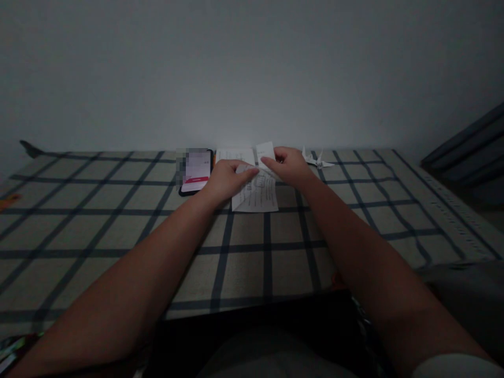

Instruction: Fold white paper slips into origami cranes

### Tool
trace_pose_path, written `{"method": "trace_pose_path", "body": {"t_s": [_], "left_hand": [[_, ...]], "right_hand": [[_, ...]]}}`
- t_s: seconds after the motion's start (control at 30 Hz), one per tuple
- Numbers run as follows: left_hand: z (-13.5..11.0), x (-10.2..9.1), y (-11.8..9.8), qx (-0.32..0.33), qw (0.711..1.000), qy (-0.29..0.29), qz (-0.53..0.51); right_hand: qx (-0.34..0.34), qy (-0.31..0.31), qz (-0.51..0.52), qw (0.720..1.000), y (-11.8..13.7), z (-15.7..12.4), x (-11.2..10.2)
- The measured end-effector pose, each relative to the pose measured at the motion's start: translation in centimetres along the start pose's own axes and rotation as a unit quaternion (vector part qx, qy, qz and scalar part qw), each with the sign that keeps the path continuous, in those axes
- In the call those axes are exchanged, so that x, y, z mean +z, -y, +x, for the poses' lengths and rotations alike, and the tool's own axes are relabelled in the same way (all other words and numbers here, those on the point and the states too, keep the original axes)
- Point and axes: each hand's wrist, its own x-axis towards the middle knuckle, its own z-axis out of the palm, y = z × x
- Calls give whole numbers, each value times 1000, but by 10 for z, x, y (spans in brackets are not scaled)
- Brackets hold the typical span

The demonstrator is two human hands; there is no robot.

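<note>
My left hand point(227, 177) and my right hand point(292, 165) meet over a small piece of white paper point(265, 151). The right thumb and fingers pinch its upper part, which stands up as a narrow flap. Stretched along the paper's lower edge, the left thumb presses it, with fingers partly hidden behind. Below and behind the hands lies white paper with printed text point(262, 197); whether it is joined to the held piece, I cannot tell. Just right of my right hand sit white folded paper cranes point(319, 160).
A phone point(197, 170) with a lit screen lies left of my left hand. Under everything is a checked cloth point(252, 268), its far edge against a pale wall point(252, 68). An orange object point(10, 201) shows at the left edge. Dark slanted slats point(468, 136) stand at the right.
</note>
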Motion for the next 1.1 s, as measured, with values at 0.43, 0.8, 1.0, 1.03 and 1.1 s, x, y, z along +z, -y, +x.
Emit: {"method": "trace_pose_path", "body": {"t_s": [0.43, 0.8, 1.0, 1.03, 1.1], "left_hand": [[1, -1, -2, -18, 999, -28, -12], [4, 2, 5, -69, 996, -13, -48], [2, 1, 0, -119, 989, -29, -83], [1, 1, -2, -130, 985, -19, -114], [-1, 2, -5, -139, 978, 3, -156]], "right_hand": [[-27, 33, 73, 996, -11, -2, 5], [-21, -5, -20, 1000, -9, 1, 1], [-58, 29, -17, 998, -3, -1, 0], [-66, 34, -14, 997, -3, -1, 0], [-78, 36, -8, 996, -3, -1, 0]]}}
